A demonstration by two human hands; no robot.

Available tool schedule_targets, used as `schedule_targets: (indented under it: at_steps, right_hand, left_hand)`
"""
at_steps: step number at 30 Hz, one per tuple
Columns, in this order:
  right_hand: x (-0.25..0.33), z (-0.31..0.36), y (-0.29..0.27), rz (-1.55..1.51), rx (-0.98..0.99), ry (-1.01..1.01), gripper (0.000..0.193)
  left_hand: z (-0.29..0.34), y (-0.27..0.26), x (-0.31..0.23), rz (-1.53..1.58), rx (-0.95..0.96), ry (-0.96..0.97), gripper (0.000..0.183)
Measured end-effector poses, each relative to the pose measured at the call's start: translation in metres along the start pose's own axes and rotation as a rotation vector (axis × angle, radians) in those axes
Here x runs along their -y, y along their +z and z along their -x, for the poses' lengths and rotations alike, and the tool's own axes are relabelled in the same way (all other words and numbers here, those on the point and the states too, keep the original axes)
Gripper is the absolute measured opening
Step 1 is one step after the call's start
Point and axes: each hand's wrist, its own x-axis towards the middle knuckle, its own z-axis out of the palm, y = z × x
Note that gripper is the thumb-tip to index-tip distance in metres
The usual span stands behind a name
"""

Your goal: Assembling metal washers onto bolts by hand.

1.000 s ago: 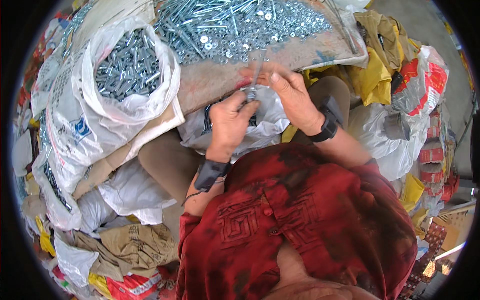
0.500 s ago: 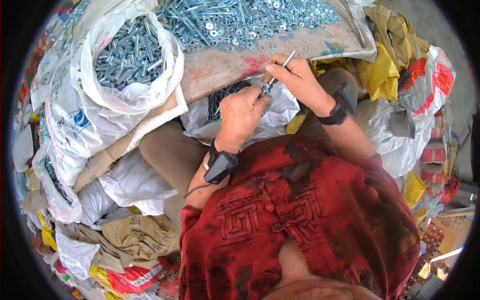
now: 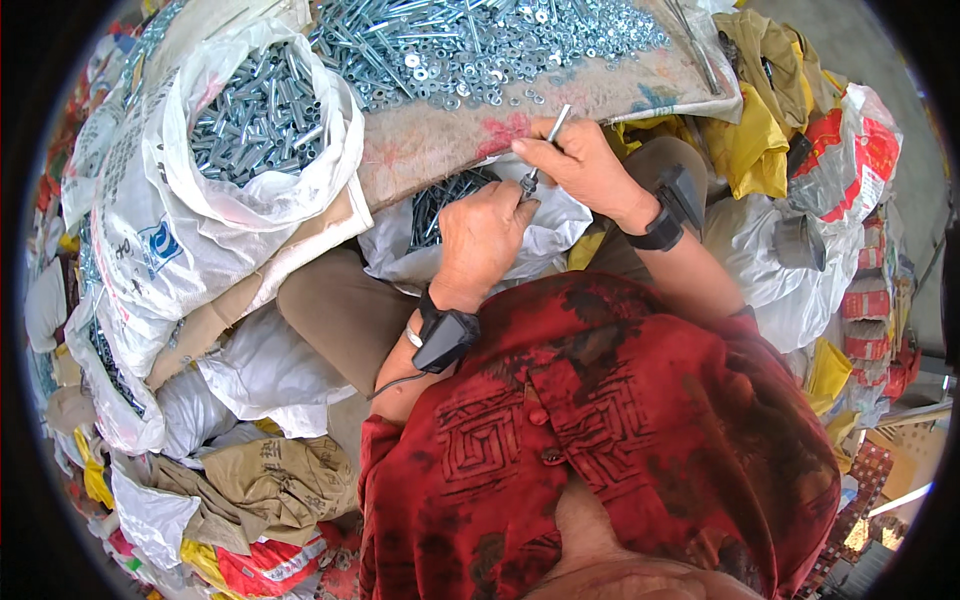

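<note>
A slim silvery bolt (image 3: 560, 124) with a nut and washer (image 3: 529, 184) on its lower part slants between my hands, over a white sack. My left hand (image 3: 480, 238) is closed around the lower end, which its fingers hide. My right hand (image 3: 590, 172) pinches the shaft higher up between thumb and fingers, and the bare tip sticks out above them. Below my hands, the open white sack (image 3: 545, 238) holds dark metal bolts (image 3: 432, 212). Beyond them, loose washers (image 3: 480, 72) and long bolts (image 3: 395, 55) lie heaped on a cloth-covered board.
The board's front edge (image 3: 420, 170) runs just beyond my hands. At the left stands a white woven bag (image 3: 345, 150) full of metal sleeves (image 3: 262, 115). Thin rods (image 3: 700, 50) lie at the board's right end. Yellow and brown sacks (image 3: 760, 150) and a clear plastic bag (image 3: 745, 245) crowd the right side.
My right hand has shifted slightly left and its thumb sits lower along the bolt, nearer the nut. The left hand keeps its hold in nearly the same place.
</note>
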Motion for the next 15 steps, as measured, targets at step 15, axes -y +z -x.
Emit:
schedule_targets:
  at_steps: [15]
  right_hand:
    - [-0.026,-0.007,0.002,-0.274,0.443,0.065,0.02]
  left_hand:
    - [-0.005,-0.018,0.036,0.444,0.086,-0.101,0.014]
